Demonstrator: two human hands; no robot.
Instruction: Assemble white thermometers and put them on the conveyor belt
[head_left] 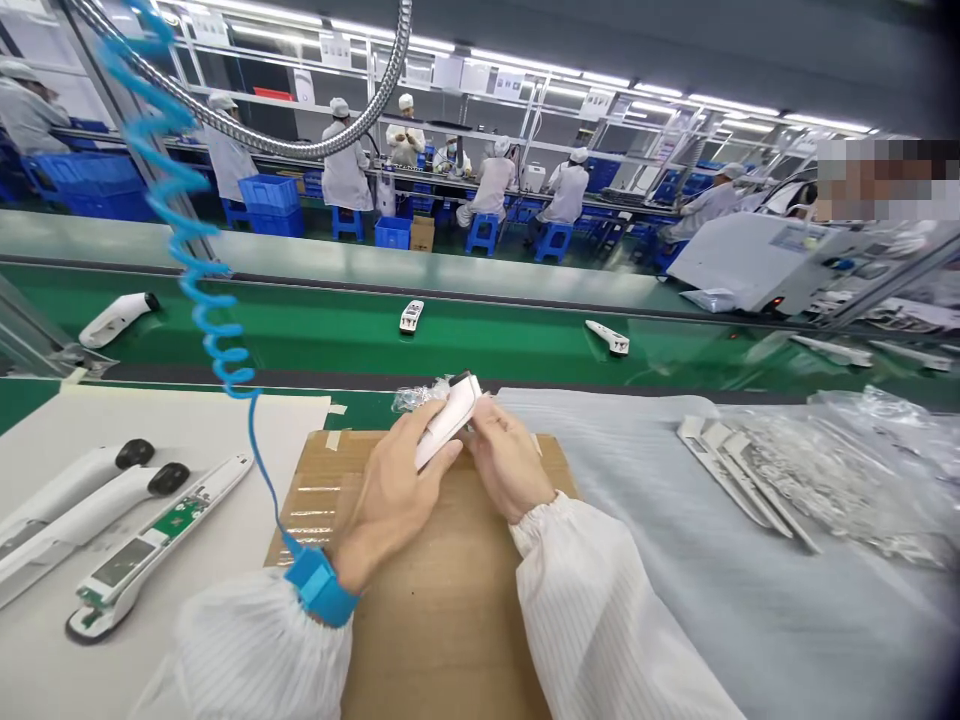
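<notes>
My left hand (405, 480) is closed around a white plastic handheld device (450, 420) with a dark end, tilted up to the right above a cardboard sheet (442, 610). With fingers curled together, my right hand (510, 455) grips the device's right side near its upper end; the fingertips are partly hidden. A blue wrist strap (322, 588) with a coiled cord (202, 260) is on my left wrist. To the left lie two white devices with black round ends (97, 495) and an opened housing (165, 535) showing a green circuit board.
Beyond the cardboard runs a green conveyor belt (502, 340) carrying several white devices. On the right, grey foam sheeting (600, 560) bears white plastic strips (739, 475) and a clear bag of small parts (832, 480). The coiled cord hangs at left. Several people sit across the room.
</notes>
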